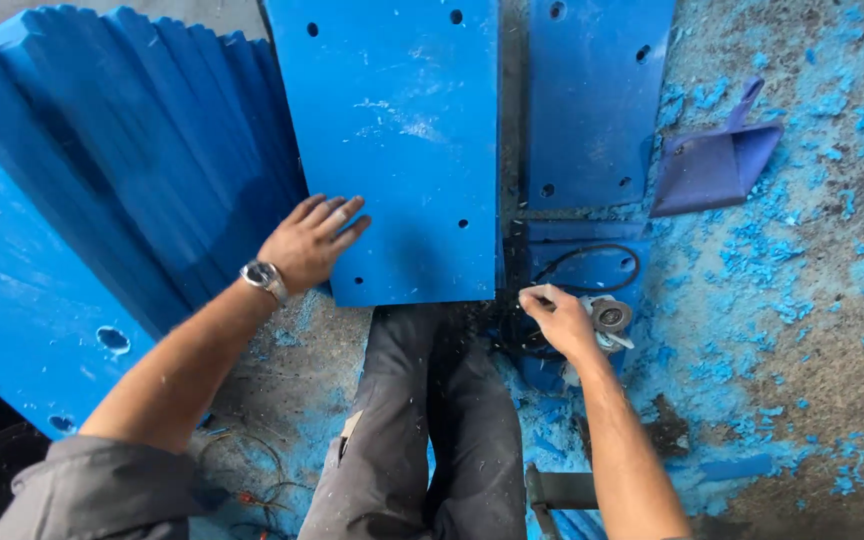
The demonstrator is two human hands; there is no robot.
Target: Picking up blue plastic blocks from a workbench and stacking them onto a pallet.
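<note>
The blue panel (pixel 397 130) at upper centre looks like thick smooth plastic, matt with faint white scuffs and clean drilled holes; the stacked panels (pixel 102 200) at upper left share that dull finish; the floor (pixel 812 330) on the right is rough grey concrete strewn with blue plastic shavings (pixel 752 265); the dustpan (pixel 712 165) at upper right is matt purple plastic; the grinder (pixel 607 320) at centre right shows shiny metal; the watch (pixel 264 275) has a polished metal band; the trousers (pixel 432 430) are dark dusty cloth.
</note>
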